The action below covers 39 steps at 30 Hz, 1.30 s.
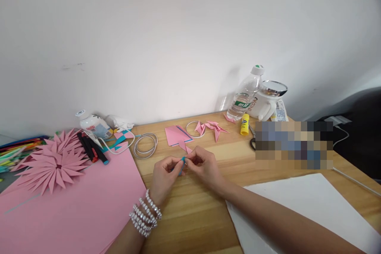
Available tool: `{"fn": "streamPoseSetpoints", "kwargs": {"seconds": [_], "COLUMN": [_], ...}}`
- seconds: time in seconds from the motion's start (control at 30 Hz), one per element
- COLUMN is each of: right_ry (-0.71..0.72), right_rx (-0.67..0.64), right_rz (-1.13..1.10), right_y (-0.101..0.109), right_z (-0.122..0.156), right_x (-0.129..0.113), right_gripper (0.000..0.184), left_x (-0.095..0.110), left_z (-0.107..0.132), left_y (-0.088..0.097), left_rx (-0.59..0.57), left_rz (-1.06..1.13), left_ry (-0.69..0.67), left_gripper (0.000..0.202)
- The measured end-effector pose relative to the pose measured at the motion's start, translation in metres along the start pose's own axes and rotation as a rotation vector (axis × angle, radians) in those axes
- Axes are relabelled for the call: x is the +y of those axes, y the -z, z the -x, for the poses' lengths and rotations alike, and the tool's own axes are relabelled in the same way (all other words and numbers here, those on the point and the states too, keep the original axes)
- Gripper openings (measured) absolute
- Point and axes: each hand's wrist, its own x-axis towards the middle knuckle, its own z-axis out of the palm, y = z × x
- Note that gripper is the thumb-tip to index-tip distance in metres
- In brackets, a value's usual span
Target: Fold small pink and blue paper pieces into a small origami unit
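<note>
Both my hands meet over the wooden table (190, 214), pinching a small piece of blue paper (183, 160) between them. My left hand (165, 172) is closed on its left side, with a beaded bracelet at the wrist. My right hand (205, 166) grips it from the right, thumb and finger together. Most of the blue paper is hidden by my fingers, so its folded shape does not show. Just beyond my fingers lie a folded pink strip (185, 146) and a stack of pink paper squares (177, 135) with a blue edge showing.
Left are pink paper sheets (98, 206), a spiky pink paper flower (56, 166), black markers (89, 147) and a white bottle (93, 125). Behind lie a coiled cable (145, 145) and pink folded pieces (216, 129). Right are a glue stick (244, 124), water bottle (244, 95), mug (262, 103) and white sheet (306, 210).
</note>
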Motion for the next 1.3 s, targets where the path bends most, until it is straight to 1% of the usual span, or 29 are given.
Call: {"fn": "streamPoseSetpoints", "kwargs": {"seconds": [0.07, 0.17, 0.27, 0.33, 0.37, 0.43, 0.5, 0.57, 0.63, 0.73, 0.83, 0.97, 1.03, 1.2, 1.3], "right_ry": [0.037, 0.126, 0.164, 0.119, 0.068, -0.088, -0.224, -0.295, -0.327, -0.366, -0.375, -0.349, -0.352, -0.376, -0.396], "right_rx": [-0.011, 0.001, -0.028, -0.099, -0.14, -0.228, -0.297, -0.335, -0.362, -0.398, -0.431, -0.438, -0.441, -0.471, -0.481], "right_rz": [0.029, 0.071, 0.034, -0.073, -0.156, -0.345, -0.495, -0.591, -0.648, -0.683, -0.66, -0.601, -0.591, -0.595, -0.586], "right_y": [0.0, 0.001, 0.003, 0.004, 0.005, 0.007, 0.008, 0.008, 0.008, 0.009, 0.011, 0.013, 0.014, 0.014, 0.016], "right_z": [0.001, 0.003, 0.001, -0.002, -0.004, -0.008, -0.011, -0.011, -0.01, -0.009, -0.01, -0.012, -0.012, -0.011, -0.012], "right_x": [0.001, -0.001, -0.004, -0.008, -0.009, -0.01, -0.01, -0.008, -0.006, -0.004, -0.005, -0.007, -0.007, -0.006, -0.006], "right_gripper": [0.008, 0.013, 0.014, 0.016, 0.02, 0.025, 0.024, 0.022, 0.022, 0.025, 0.027, 0.021, 0.02, 0.025, 0.026], "left_x": [0.0, -0.001, -0.002, -0.002, -0.001, 0.001, 0.003, 0.004, 0.006, 0.007, 0.008, 0.004, 0.002, 0.004, 0.004], "left_z": [0.0, 0.001, -0.001, -0.003, -0.004, -0.005, -0.006, -0.006, -0.006, -0.006, -0.006, -0.006, -0.006, -0.006, -0.007], "left_y": [-0.001, -0.001, 0.002, 0.005, 0.007, 0.01, 0.012, 0.013, 0.014, 0.016, 0.018, 0.017, 0.016, 0.018, 0.018], "left_rx": [-0.005, -0.019, 0.015, 0.045, 0.044, 0.007, -0.046, -0.082, -0.092, -0.111, -0.138, -0.09, -0.085, -0.164, -0.173], "left_rz": [-0.01, -0.012, 0.011, 0.033, 0.047, 0.085, 0.114, 0.132, 0.133, 0.085, 0.047, 0.096, 0.1, 0.069, 0.077], "left_ry": [-0.008, -0.023, -0.014, -0.001, 0.008, 0.037, 0.06, 0.071, 0.078, 0.081, 0.091, 0.144, 0.146, 0.131, 0.128], "left_gripper": [0.019, 0.019, 0.019, 0.019, 0.019, 0.018, 0.017, 0.017, 0.017, 0.018, 0.019, 0.02, 0.021, 0.022, 0.021]}}
